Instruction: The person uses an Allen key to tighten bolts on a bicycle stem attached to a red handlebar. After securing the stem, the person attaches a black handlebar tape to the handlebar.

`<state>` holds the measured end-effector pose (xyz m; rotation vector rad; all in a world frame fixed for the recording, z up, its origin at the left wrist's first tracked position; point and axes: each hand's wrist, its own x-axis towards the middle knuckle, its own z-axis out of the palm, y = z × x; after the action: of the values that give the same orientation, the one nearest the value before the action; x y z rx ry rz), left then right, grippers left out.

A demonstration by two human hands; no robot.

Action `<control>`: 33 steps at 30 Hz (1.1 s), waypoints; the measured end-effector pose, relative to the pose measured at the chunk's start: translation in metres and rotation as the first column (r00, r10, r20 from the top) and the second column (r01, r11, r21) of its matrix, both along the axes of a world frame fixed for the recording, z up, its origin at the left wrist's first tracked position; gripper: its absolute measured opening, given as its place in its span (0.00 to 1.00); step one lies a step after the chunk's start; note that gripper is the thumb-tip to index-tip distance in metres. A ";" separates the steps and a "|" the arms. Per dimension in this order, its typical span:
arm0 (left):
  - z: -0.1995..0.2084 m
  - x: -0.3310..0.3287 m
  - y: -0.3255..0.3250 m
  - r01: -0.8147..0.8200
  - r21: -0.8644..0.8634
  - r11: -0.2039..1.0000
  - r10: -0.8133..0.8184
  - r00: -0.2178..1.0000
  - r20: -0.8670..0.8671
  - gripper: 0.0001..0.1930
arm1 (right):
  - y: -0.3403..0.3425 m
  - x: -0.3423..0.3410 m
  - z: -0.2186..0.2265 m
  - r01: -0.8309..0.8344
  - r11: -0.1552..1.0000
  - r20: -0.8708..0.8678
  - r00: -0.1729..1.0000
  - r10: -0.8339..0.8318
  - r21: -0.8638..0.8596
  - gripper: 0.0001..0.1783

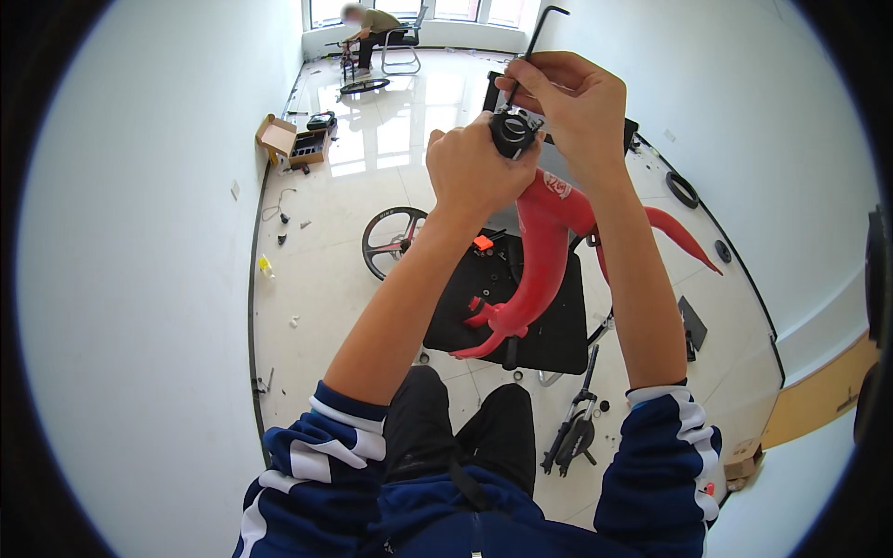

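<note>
A red bicycle frame [544, 246] rests over a black chair seat [558, 330], its upper end reaching up to my hands. My left hand [476, 169] is closed around a round black clamp-like part [513, 136] with a shiny ring inside, at the top of the frame. A long black hex key [535, 37] is pinched in the fingers of my right hand [586, 102]. Its bent end points up and its lower end reaches down to the black part. Whether the tip sits in a bolt cannot be made out.
A small orange item [483, 244] lies on the chair. Nearby on the floor are a wheel [379, 223], a fork [579, 409], a tyre [682, 190] and an open box [310, 147]. At the far end, another person [374, 23] sits beside a bicycle.
</note>
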<state>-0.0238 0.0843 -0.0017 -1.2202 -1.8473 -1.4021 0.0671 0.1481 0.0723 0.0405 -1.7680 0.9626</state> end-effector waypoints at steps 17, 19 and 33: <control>-0.003 -0.001 0.007 0.016 0.056 0.998 -0.015 1.000 -0.019 0.20 | 0.007 -0.005 -0.003 0.009 1.000 -0.047 0.999 -0.010 -0.011 0.13; -0.002 0.000 0.006 0.000 0.032 0.999 0.001 1.000 -0.024 0.20 | 0.002 -0.004 -0.003 0.034 0.999 -0.057 0.998 -0.035 -0.021 0.14; 0.005 0.004 -0.002 -0.010 -0.073 0.997 0.014 0.998 0.054 0.19 | 0.000 -0.002 0.000 -0.081 0.996 0.015 0.997 0.081 -0.023 0.12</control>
<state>-0.0195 0.0819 0.0030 -1.2151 -1.9556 -1.3850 0.0648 0.1481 0.0723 0.0908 -1.7812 1.0435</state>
